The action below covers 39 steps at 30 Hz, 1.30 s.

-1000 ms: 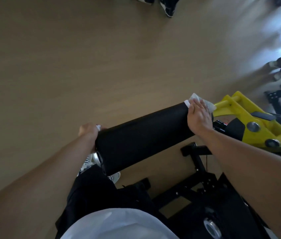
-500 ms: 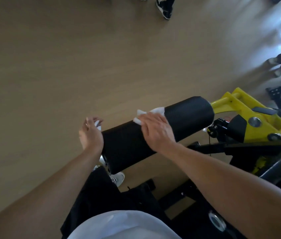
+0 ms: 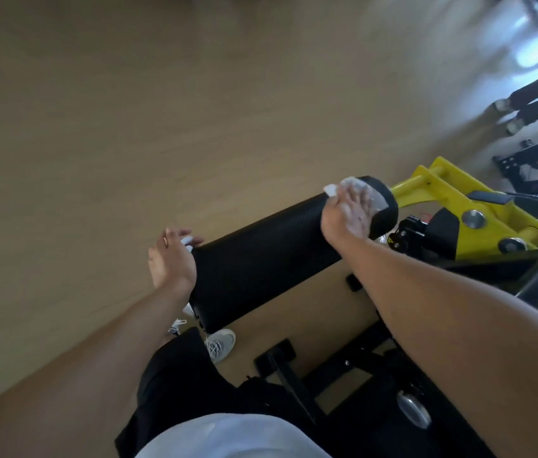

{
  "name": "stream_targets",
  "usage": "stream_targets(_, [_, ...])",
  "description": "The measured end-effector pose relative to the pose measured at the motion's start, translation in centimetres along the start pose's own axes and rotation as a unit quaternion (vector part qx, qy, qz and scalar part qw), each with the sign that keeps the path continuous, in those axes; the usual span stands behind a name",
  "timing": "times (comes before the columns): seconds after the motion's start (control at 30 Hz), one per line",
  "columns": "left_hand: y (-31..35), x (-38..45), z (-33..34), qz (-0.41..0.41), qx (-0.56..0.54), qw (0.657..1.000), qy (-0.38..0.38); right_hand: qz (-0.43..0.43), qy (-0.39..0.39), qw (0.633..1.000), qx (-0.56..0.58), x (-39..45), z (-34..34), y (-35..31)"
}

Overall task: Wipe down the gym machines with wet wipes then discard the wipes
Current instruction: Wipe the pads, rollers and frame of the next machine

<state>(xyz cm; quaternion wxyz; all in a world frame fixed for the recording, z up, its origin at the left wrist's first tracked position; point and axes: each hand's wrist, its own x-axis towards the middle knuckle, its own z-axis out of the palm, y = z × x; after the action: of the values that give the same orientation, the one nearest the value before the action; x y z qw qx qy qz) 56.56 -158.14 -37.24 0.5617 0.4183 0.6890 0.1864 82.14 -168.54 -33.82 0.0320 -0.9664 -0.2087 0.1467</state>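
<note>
A black cylindrical roller pad [image 3: 261, 259] of a gym machine lies slantwise across the middle of the head view. My right hand [image 3: 346, 216] presses a white wet wipe [image 3: 376, 198] with spread fingers onto the pad's far right end, next to the yellow frame [image 3: 452, 196]. My left hand [image 3: 170, 262] sits at the pad's near left end with its fingers extended. A small white wipe [image 3: 187, 241] shows between those fingers and the pad's end face; how it is held is unclear.
The machine's black base bars [image 3: 294, 368] run along the floor below the pad, close to my shoe [image 3: 219, 345]. Another person's legs [image 3: 535, 97] and a black machine foot [image 3: 525, 157] stand at the upper right. Wooden floor [image 3: 162, 110] stretches to the left.
My right hand slid the wipe from the pad's right end to its middle and back to the right end. My left hand stayed at the left end and its fingers straightened.
</note>
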Motion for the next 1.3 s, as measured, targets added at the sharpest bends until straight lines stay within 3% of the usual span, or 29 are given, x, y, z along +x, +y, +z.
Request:
stream_targets(0.07, [0.1, 1.0, 0.3, -0.037, -0.001, 0.999, -0.014, -0.121, -0.033, 0.992, 0.016, -6.2, 1.9, -3.2])
stream_targets(0.17, [-0.1, 3.1, 0.2, -0.089, 0.001, 0.994, -0.062, -0.300, -0.064, 0.951, 0.037, -16.6, 4.7, -7.7])
stream_targets(0.27, [-0.6, 4.6, 0.4, -0.143, 0.002, 0.988, -0.064, -0.357, -0.086, 0.930, 0.006, -19.8, 6.2, -8.7])
stream_targets(0.4, [-0.4, 4.7, 0.3, -0.128, -0.046, 0.989, -0.059, -0.351, -0.088, 0.932, -0.021, -14.0, 4.0, -6.5])
stream_targets(0.53, [-0.1, -0.2, -1.6, 0.026, -0.001, 0.999, -0.022, -0.180, -0.017, 0.983, -0.041, -5.0, 0.5, -2.5])
stream_targets(0.6, [-0.4, -3.0, -2.0, 0.100, 0.044, 0.993, -0.046, -0.099, -0.030, 0.993, -0.047, -1.5, -1.4, -0.1])
stream_targets(0.67, [-1.2, -3.9, -1.7, 0.123, 0.066, 0.989, -0.039, -0.074, -0.043, 0.995, -0.057, -0.7, -2.0, 0.7])
stream_targets(0.73, [-1.5, -3.0, -1.1, 0.102, 0.050, 0.993, -0.015, -0.100, -0.036, 0.994, -0.039, -3.1, -1.0, -0.6])
stream_targets(0.87, [-0.6, -0.2, -0.4, 0.000, 0.043, 0.999, -0.028, -0.283, -0.065, 0.957, 0.022, -13.0, 2.5, -5.5])
stream_targets(1.0, [-0.5, 2.9, -0.1, -0.077, -0.019, 0.994, -0.069, -0.333, -0.108, 0.936, 0.021, -14.2, 2.7, -6.2])
stream_targets(1.17, [-0.2, 2.5, -0.4, -0.080, -0.015, 0.995, -0.063, -0.395, -0.112, 0.906, -0.099, -10.2, 0.7, -5.4])
stream_targets(1.3, [0.1, 1.0, -0.8, -0.026, -0.001, 0.999, -0.021, -0.442, -0.113, 0.875, -0.162, -10.0, 1.1, -5.0])
